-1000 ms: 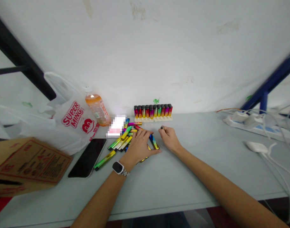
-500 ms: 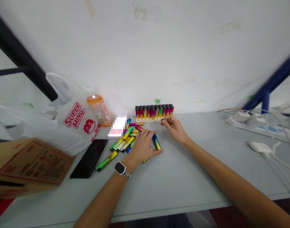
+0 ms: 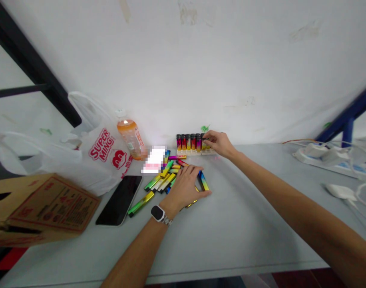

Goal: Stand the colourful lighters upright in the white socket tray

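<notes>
Near the wall, a row of upright lighters [image 3: 193, 141] with black tops and red, yellow and purple bodies stands in a low whitish holder [image 3: 189, 152]. At the row's right part, my right hand [image 3: 219, 143] is closed in a pinch on a lighter, of which only a dark end shows; the fingers hide the rest and the lighters behind. My left hand [image 3: 187, 186] rests open over a loose pile of shiny lighters [image 3: 162, 178], its thumb apart from the fingers. A blue and yellow lighter [image 3: 204, 182] lies between its thumb and fingertips. The left wrist wears a watch.
Left of the pile lie a black phone [image 3: 119, 200] and a blurred white packet [image 3: 154, 160]. An orange drink bottle [image 3: 130, 136], a white plastic bag [image 3: 96, 160] and a cardboard box [image 3: 48, 212] stand farther left. A power strip [image 3: 329, 160] and a white charger [image 3: 340, 191] with cables are at right.
My right hand has risen from the table in front of the holder to the tops of the lighters at the row's right part. My left hand stays over the pile. The view has shifted slightly.
</notes>
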The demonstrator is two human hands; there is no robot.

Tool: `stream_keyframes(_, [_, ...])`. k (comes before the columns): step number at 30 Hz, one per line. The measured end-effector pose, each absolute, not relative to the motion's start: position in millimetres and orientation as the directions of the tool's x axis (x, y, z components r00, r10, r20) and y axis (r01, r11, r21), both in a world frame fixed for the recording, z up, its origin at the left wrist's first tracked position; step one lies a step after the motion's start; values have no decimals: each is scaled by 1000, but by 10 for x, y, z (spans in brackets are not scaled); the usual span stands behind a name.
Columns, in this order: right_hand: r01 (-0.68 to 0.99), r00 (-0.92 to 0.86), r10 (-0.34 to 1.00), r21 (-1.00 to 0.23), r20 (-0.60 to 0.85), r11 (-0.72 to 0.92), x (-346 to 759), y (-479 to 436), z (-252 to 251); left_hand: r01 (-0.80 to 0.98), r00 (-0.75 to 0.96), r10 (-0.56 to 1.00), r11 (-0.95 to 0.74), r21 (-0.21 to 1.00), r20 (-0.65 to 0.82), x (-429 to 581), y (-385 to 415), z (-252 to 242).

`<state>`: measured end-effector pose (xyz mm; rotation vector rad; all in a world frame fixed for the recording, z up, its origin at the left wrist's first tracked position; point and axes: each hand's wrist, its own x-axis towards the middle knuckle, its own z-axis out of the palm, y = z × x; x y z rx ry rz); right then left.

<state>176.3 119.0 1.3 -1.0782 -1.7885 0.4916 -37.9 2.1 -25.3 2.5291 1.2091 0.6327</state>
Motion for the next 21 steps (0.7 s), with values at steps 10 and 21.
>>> stream_keyframes(10, [484,-262,844,-693,468,534,1891,1303,-19,667,549,781,-624,408,298,-397,49,-270])
stream_keyframes(21, [760,-198,761,-394,618,517,1823,966,-77,615,516,788,-613,496,335,-380,40,-245])
